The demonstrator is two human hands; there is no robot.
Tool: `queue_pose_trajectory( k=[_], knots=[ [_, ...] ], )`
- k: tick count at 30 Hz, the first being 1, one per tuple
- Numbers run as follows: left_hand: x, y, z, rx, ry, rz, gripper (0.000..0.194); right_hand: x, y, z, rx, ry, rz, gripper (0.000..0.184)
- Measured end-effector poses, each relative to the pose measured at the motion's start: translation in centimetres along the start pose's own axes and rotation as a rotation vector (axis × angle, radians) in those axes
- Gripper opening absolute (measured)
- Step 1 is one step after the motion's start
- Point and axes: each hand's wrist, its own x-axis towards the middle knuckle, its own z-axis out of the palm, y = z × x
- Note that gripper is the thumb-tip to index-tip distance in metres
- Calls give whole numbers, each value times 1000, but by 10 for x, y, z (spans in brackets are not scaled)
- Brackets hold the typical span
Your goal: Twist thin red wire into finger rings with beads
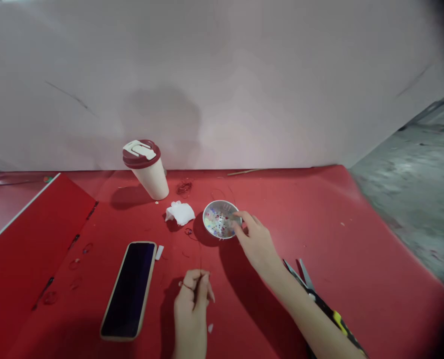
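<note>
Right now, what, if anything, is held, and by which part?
Left hand: thin thread, by its nearer part. Right hand, at the bowl: can't tell.

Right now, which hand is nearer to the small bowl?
Right. The right hand reaches over the right rim of the small bowl; the left hand is farther off, on the near side, pinching a thin thread.

A round, silver-coloured metal bowl (215, 204) sits upright, small multicoloured beads (219, 223) scattered inside. A thin red thread (200, 257) extends nearby.
</note>
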Motion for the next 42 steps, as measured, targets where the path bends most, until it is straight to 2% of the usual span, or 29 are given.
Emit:
queue_pose_trajectory(
  k=[3,7,10,12,14,17,19,23,27,30,33,35,37,39,42],
  knots=[
    [5,3,-5,-47,94,71,34,-9,0,1,-53,-15,-17,24],
    [8,6,-6,-125,155,75,37,-28,-1,-2,-101,-64,-13,25],
    [8,7,-6,-140,150,73,36,-33,-4,-7,-155,37,-147,17],
    [7,6,-5,-130,133,77,34,-29,-9,-12,-172,33,-241,13],
    [7,4,-6,-124,120,85,31,-21,-16,-15,-195,-141,-294,20],
    [8,3,-7,-118,102,95,27,-7,-27,-14,-392,-412,-384,26],
    [8,3,-7,-116,103,97,26,-1,-31,-10,-449,-453,-440,27],
    [7,6,-7,-122,102,89,28,7,-24,-2,-285,-380,-449,25],
    [7,7,-7,-103,88,69,28,13,-9,-1,-164,-430,-396,22],
    [7,7,-7,-96,70,58,28,15,-8,-2,-92,-473,-387,29],
    [8,6,-6,-91,63,52,28,15,-16,-5,-57,-464,-387,38],
    [8,6,-5,-94,70,48,28,16,-22,-10,-36,-437,-377,37],
    [9,6,-5,-109,78,42,30,16,-25,-16,-6,-340,-371,34],
    [10,7,-4,-127,79,35,31,17,-24,-25,53,-136,-348,30],
    [10,9,-4,-132,75,34,31,15,-18,-41,165,260,-220,27]
  ],
)
